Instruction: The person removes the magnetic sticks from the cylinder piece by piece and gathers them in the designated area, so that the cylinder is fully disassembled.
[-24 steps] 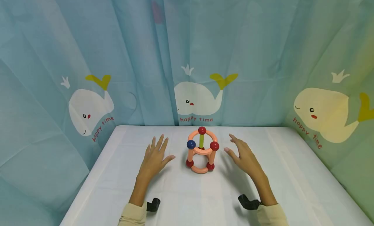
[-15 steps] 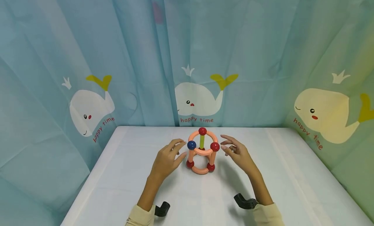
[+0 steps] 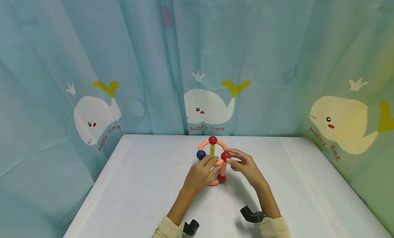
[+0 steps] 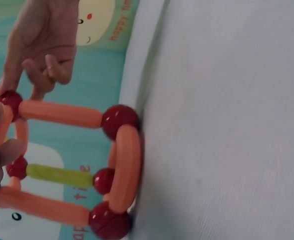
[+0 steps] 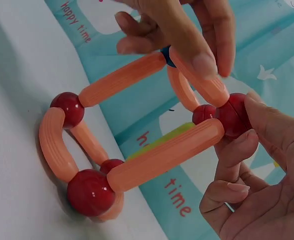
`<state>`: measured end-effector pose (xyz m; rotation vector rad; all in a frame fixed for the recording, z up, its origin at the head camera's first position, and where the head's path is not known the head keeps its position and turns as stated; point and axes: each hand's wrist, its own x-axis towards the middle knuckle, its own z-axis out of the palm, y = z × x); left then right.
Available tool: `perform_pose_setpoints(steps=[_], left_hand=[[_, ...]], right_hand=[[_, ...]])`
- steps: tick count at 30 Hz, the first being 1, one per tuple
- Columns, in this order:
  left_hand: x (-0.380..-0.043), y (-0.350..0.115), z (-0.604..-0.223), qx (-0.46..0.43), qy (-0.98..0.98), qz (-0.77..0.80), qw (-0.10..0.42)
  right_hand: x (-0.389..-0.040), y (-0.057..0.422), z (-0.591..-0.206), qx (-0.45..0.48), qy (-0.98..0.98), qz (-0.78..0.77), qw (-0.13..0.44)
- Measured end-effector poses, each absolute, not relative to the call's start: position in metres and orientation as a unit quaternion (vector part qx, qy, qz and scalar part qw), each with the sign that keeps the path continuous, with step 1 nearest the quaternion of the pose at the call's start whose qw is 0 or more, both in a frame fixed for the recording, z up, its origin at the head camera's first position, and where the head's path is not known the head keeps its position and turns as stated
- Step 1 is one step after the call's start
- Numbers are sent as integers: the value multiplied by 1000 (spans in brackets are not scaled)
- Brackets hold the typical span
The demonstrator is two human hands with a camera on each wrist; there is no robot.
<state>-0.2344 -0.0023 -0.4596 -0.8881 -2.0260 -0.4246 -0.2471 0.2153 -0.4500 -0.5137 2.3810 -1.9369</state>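
A toy frame of orange rods and glossy balls stands upright on the white table (image 3: 138, 190). My right hand (image 3: 250, 171) pinches the red ball (image 5: 234, 115) at its upper right corner between thumb and fingers. On the upper front curved orange rod (image 5: 199, 77), my left hand (image 3: 198, 176) has its thumb and fingers closed from either side. Left of that rod sits a blue ball (image 3: 201, 154); a red ball (image 3: 212, 140) tops the back, over a yellow-green rod (image 4: 59, 175). In the head view the left hand hides the lower left of the frame.
Pale blue curtains (image 3: 261, 43) printed with whales surround the table at the back and sides. A black wrist mount (image 3: 191, 227) sticks out by the left cuff, and another black mount (image 3: 252, 215) by the right one.
Both hands have come inward from either side of the toy. The left has taken hold of the front curved rod, the right of the red ball. The toy stands in the same place.
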Motion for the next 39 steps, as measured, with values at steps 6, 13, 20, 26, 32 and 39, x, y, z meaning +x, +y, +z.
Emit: perform_pose_setpoints(steps=[6,13,20,26,32,39], left_hand=[[-234,6,-467,-321,-821,-180,436],[-233,7,-469,-310,-818,-207,438],[-235,7,-469,-315,-820,-212,427],[-236,7,-469,-317,-821,-212,425],[-234,7,-468,-316,-827,-219,411],[-234,6,-465,-312,-830,-228,402]], right_hand=[[-246,212,-452,-159,759,-631,15],[-246,210,-450,-175,759,-627,9],[-247,210,-450,-171,761,-626,-6],[-248,210,-454,-176,756,-630,-13],[-248,210,-455,-184,755,-629,-15],[-248,210,-456,-186,758,-625,-13]])
